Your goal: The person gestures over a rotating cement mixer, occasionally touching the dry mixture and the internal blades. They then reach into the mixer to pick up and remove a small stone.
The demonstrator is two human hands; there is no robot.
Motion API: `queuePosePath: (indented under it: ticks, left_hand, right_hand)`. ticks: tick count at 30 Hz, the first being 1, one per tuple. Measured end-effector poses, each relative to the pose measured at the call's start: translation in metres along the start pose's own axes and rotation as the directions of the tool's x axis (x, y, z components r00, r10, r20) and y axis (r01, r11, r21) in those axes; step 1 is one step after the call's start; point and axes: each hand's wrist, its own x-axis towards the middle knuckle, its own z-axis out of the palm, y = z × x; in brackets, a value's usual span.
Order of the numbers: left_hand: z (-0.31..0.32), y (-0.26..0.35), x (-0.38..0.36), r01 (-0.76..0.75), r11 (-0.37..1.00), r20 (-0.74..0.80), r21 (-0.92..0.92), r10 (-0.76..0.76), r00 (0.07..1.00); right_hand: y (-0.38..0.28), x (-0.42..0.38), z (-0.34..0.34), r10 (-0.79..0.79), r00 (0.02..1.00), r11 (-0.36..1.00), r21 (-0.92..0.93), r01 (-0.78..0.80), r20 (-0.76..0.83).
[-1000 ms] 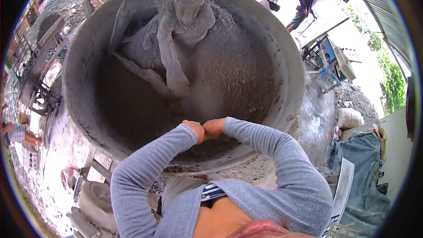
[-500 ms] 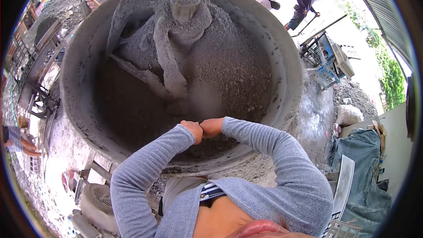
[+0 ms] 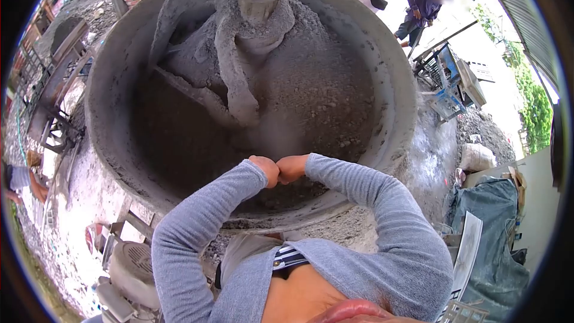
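A large round concrete mixer drum [image 3: 399, 101] fills the middle of the head view, with a crusted mixing arm [image 3: 236, 87] and a hub inside. Grey gravelly mix [image 3: 323, 101] is heaped around the hub, and a pale dusty blur hangs low in the drum. Over the near rim, my left hand [image 3: 266, 170] is closed, knuckles up. My right hand [image 3: 292, 168], closed too, touches it or nearly does. The undersides of both fists are hidden, so I cannot make out what they grip, if anything.
Two people [image 3: 421, 11] stand beyond the drum at upper right, near a blue metal frame [image 3: 445, 84]. Another person's hand [image 3: 39, 191] shows at far left. A motor [image 3: 134, 266] sits at lower left, a dark tarp [image 3: 493, 221] at right.
My fists stay together over the near rim, slightly higher in view. The view has shifted a little. The far person in dark clothes has straightened up; the person at far left has moved.
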Motion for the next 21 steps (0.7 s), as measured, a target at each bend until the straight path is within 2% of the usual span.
queuePosePath:
  ticks: [5, 7, 16, 21]
  left_hand:
    - [-0.004, 0.000, -0.004, -0.017, 0.999, 0.052, -0.044, 0.019, 0.998]
    - [-0.002, 0.000, -0.004, -0.031, 0.995, 0.037, -0.095, 0.035, 0.999]
    - [-0.002, -0.001, -0.002, -0.068, 0.995, 0.044, -0.075, 0.071, 0.996]
    - [-0.005, 0.000, -0.005, -0.065, 0.995, 0.043, -0.077, 0.068, 0.997]
  right_hand:
    - [0.000, -0.002, 0.001, 0.047, 0.999, 0.998, 0.038, -0.048, 0.026]
    - [0.001, 0.000, 0.001, 0.077, 0.995, 0.997, -0.033, -0.075, 0.060]
    - [-0.017, -0.018, -0.011, 0.074, 0.997, 0.994, -0.085, -0.070, 0.036]
    - [0.000, -0.003, -0.001, 0.036, 0.999, 0.990, -0.138, -0.033, 0.017]
